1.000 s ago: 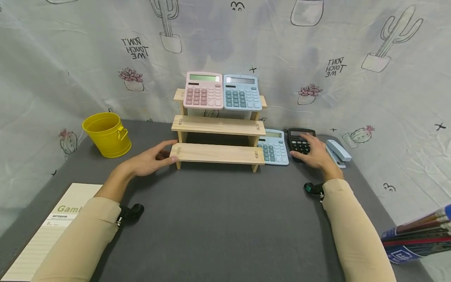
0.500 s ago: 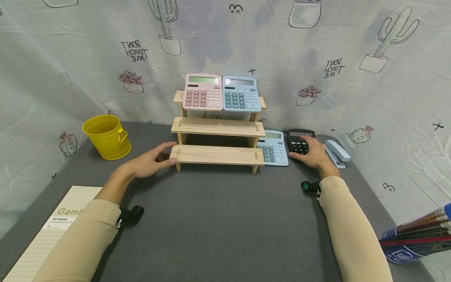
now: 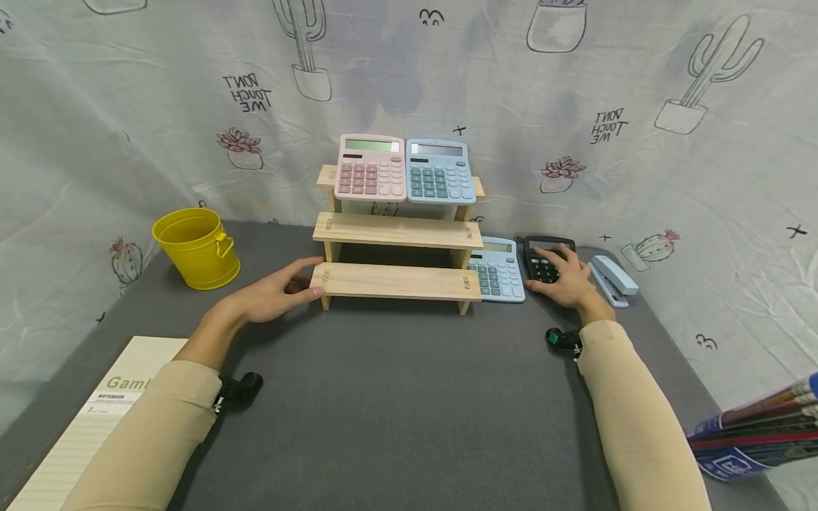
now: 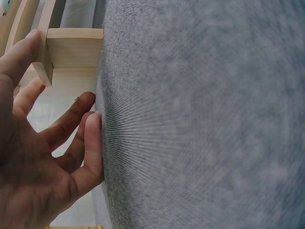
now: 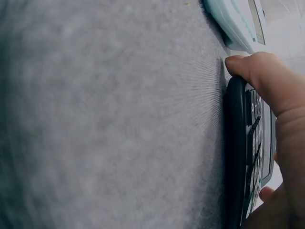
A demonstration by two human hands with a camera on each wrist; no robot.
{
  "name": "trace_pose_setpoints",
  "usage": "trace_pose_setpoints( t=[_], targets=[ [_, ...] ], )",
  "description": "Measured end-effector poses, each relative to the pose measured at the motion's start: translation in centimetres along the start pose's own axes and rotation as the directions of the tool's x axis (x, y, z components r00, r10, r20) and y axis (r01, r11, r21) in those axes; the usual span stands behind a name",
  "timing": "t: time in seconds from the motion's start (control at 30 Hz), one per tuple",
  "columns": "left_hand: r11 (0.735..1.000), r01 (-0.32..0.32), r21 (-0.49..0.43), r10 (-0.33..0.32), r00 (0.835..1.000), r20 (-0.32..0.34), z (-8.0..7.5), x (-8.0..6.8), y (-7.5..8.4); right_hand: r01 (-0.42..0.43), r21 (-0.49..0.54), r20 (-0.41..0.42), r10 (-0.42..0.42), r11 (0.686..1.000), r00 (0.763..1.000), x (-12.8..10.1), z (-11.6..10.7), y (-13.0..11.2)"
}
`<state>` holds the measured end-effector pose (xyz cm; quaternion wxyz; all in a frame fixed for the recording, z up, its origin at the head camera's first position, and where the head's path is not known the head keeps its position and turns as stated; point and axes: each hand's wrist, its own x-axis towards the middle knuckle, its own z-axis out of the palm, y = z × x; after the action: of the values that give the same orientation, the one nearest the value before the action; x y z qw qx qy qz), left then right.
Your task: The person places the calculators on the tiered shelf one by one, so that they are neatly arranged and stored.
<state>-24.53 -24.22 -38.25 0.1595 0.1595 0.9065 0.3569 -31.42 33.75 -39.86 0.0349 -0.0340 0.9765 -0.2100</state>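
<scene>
At the table's far right edge, the right hand closed over the black calculator, apparently about to lift it, while the loosely spread left hand steadied the wooden stepped shelf; the next move likely called for a firm lift.

We wear long beige sleeves on both arms, with a small black camera clipped at each cuff, hands bare.
</scene>
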Motion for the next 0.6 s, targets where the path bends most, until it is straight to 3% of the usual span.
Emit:
trace_pose_setpoints(
  t=[0.33,0.6],
  targets=[
    [1.000,-0.011,0.002,0.011,1.000,-0.001,0.2,0.0,-0.1,0.077,-0.019,-0.110,-0.079,0.997,0.991,-1.1,-0.7,-0.1],
    [1.000,-0.019,-0.001,0.019,1.000,-0.004,0.1,-0.2,0.2,0.117,0.011,-0.169,-0.114,0.993,0.979,-2.2,-1.9,-1.5]
  ],
)
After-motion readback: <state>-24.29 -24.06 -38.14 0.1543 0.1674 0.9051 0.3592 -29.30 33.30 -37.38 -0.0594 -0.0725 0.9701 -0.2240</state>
